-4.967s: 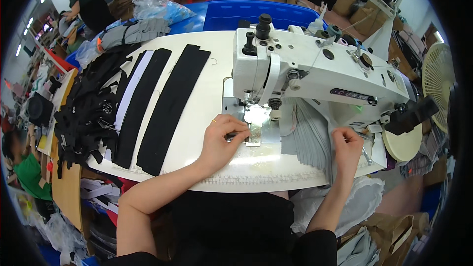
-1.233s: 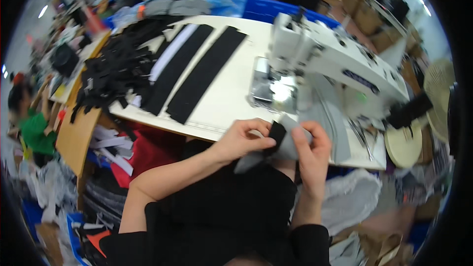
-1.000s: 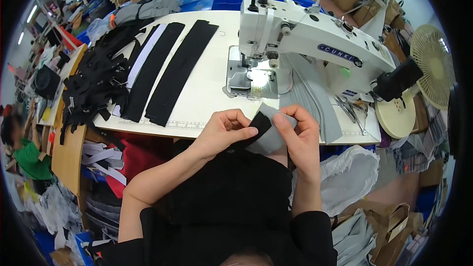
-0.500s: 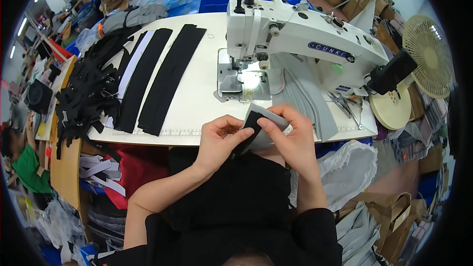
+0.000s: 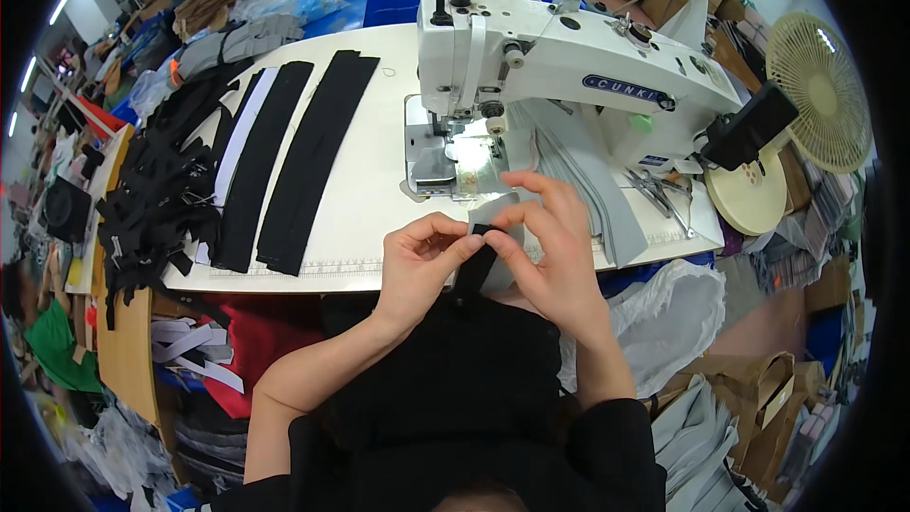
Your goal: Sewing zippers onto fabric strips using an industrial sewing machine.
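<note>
Both hands meet over my lap at the table's front edge, below the sewing machine [image 5: 569, 57]. My left hand [image 5: 417, 261] is closed, its thumb and fingers pinching the upper end of a black fabric strip [image 5: 474, 270] that hangs downward. A grey fabric piece [image 5: 482, 215] lies against the strip and shows behind it. My right hand [image 5: 550, 261] pinches the same end from the other side, its thumb tip close to the left thumb and its index finger bent over the grey fabric. Some of both fabrics is hidden behind the fingers.
Long black strips [image 5: 322, 161] and a white strip [image 5: 245, 137] lie on the white table [image 5: 365, 218], left. Beside them is a tangled black pile [image 5: 156, 199]. Stacked grey pieces [image 5: 578, 180] and metal scissors [image 5: 659, 204] lie right, near a fan [image 5: 817, 90].
My right hand has shifted slightly left, its fingers now bent over the top end of the fabrics. The black strip hangs more upright and less grey fabric shows. The whole view has shifted a little.
</note>
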Demonstrator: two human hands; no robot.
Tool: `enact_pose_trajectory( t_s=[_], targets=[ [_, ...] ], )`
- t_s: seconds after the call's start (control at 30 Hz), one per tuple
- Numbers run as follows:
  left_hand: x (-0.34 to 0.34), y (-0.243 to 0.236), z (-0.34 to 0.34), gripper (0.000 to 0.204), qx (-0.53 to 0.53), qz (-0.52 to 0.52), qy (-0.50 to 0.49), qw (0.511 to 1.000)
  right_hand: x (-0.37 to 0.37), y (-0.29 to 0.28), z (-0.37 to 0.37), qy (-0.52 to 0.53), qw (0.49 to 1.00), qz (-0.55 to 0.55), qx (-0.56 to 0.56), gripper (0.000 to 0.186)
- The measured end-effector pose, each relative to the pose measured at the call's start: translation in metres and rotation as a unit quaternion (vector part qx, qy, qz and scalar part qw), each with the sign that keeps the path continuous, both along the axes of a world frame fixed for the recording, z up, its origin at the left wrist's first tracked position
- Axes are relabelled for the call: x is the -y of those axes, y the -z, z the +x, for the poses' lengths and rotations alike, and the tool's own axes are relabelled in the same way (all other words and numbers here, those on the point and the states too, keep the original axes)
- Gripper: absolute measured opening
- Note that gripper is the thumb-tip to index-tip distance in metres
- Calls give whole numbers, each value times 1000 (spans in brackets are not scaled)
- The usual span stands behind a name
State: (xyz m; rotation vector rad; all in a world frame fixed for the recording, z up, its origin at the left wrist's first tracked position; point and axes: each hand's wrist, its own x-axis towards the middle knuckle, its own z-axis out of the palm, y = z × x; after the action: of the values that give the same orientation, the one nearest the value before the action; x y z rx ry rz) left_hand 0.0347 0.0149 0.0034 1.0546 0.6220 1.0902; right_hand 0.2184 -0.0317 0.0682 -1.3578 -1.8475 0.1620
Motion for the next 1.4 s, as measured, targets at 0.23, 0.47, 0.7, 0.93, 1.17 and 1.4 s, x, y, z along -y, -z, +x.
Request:
enact_pose_trajectory(
  t_s=[0.23, 0.47, 0.7, 0.93, 1.17, 1.4],
  targets=[
    [-4, 0, -4, 13, -7, 12, 37, 999, -11, 9, 4, -44, 998, -27, -45, 15],
    [-8, 8, -4, 14, -9, 37, 37, 999, -15, 9, -3, -7, 996, 2, -87, 14],
    [-9, -5, 3, 15, 12, 21, 14, 1000, -18, 7, -6, 5, 998, 37, -48, 13],
    [-10, -1, 6, 12, -10, 62, -28, 998, -20, 6, -7, 26, 998, 49, -9, 14],
    [-15, 10, 3, 11, -45, 49, -44, 997, -31, -1, 5, 9, 989, -112, -100, 18],
    [-32, 11, 4, 14, -108, -40, -11, 993, -62, 15, 19, 12, 976, -206, -74, 21]
  ],
)
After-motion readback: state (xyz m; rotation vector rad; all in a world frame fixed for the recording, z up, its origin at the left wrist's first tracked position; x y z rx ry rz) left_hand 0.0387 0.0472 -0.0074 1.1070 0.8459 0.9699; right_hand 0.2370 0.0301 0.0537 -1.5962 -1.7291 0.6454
